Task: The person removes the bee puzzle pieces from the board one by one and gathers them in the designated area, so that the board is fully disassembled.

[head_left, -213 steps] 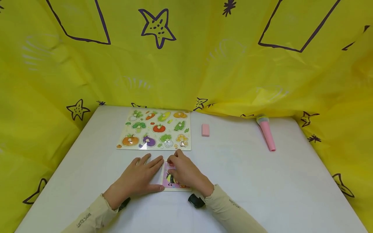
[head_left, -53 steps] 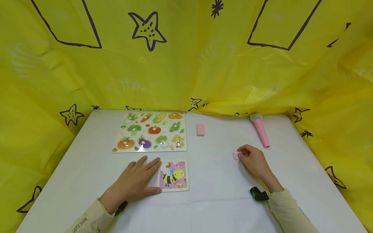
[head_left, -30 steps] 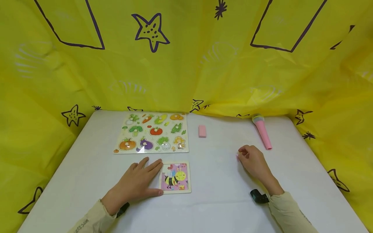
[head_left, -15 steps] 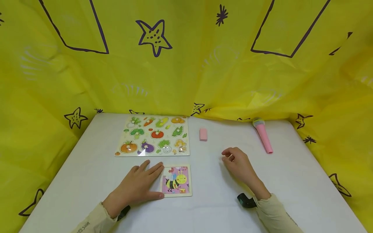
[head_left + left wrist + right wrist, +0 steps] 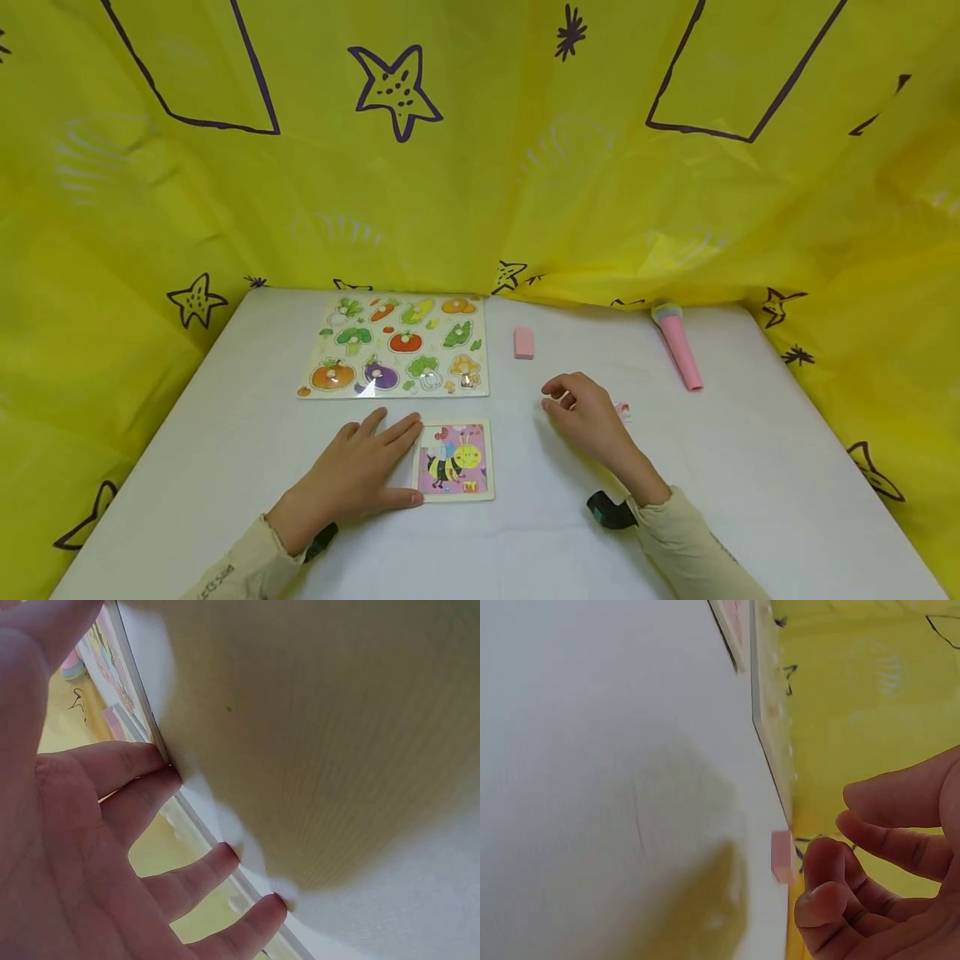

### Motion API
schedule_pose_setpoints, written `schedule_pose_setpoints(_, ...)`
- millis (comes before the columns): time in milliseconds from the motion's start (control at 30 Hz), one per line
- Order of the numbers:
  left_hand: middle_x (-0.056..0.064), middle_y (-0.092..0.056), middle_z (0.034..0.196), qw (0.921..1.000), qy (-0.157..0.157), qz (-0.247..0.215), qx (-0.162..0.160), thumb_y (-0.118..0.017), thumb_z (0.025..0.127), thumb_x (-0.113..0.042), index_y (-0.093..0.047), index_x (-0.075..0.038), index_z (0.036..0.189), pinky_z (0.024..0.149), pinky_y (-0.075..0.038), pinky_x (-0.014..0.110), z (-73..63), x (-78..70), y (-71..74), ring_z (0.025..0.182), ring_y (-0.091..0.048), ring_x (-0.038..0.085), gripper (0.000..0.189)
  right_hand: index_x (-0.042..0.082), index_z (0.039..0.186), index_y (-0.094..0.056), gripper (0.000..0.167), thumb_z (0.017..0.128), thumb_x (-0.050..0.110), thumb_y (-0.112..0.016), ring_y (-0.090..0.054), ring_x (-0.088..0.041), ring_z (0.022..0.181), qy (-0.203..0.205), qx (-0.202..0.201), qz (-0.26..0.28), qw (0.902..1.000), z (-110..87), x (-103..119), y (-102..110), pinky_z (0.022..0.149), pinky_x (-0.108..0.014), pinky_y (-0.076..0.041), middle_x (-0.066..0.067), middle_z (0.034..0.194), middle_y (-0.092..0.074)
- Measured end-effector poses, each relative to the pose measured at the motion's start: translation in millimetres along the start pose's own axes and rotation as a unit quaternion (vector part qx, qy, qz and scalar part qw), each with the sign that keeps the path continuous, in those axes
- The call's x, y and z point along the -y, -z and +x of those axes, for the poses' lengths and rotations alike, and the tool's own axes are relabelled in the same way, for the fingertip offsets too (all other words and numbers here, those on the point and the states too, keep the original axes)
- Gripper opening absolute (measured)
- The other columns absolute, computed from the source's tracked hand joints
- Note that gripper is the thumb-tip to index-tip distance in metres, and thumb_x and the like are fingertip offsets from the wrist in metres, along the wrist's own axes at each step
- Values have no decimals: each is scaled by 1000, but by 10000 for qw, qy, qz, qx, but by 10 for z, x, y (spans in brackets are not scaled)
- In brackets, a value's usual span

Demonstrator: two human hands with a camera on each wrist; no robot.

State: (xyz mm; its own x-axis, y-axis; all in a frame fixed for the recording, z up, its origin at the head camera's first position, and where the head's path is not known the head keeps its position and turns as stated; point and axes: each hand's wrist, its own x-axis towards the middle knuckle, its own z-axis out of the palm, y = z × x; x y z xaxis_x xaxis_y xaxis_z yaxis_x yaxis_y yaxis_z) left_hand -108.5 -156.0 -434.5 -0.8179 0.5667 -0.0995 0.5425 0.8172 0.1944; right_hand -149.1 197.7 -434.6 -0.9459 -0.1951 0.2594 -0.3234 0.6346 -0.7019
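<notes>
A small framed jigsaw puzzle [image 5: 453, 497] with a bee picture lies on the white table; the upper left of its picture area shows a pale bare patch. My left hand [image 5: 356, 471] rests flat beside it, thumb and fingertips touching the left edge of the frame, fingers spread. To the right of the puzzle, my right hand [image 5: 588, 421] hovers over the table with loosely bent fingers. Nothing shows between its thumb and fingers [image 5: 825, 862] in the right wrist view. A pink puzzle piece [image 5: 623, 410] lies on the table just behind that hand, partly hidden by it.
A vegetable peg puzzle board [image 5: 393, 393] lies behind the bee puzzle. Right of the board stands a pink block [image 5: 523, 342]. Farther right is a pink toy microphone [image 5: 681, 350]. Yellow patterned cloth [image 5: 480, 183] hangs at the back and sides.
My right hand went from the bee puzzle to the right with a pink puzzle piece, let it go on the table, and has come back partway left. My left hand stays at the frame.
</notes>
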Motion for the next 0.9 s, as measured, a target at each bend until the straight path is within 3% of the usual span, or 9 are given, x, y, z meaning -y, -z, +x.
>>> schedule_pose_setpoints(400,4,-45,168,9999,78,-123,-32,-75,91,-67,-48,-9,162,111,-39,70,0,8,-16,151,-35,49,96,0,108,-75,10,98,2,-73,-56,-17,83,-81,654,399,9970,73,424,-430,76,-32,-51,-2,97,-64)
schedule_pose_setpoints(733,3,-44,168,9999,133,-53,47,-74,92,-67,-47,-10,163,112,-38,70,9,13,-28,151,-34,49,95,-2,108,-74,10,98,0,-72,-57,-16,82,402,955,522,9932,65,555,-604,74,-30,-52,-5,100,-65)
schedule_pose_setpoints(900,4,-45,168,9998,137,-125,51,-76,91,-67,-48,-10,163,111,-38,71,3,4,14,151,-35,49,96,0,109,-74,11,98,1,-72,-55,-15,81,397,1300,406,9899,70,601,-655,72,-29,-49,-5,98,-61)
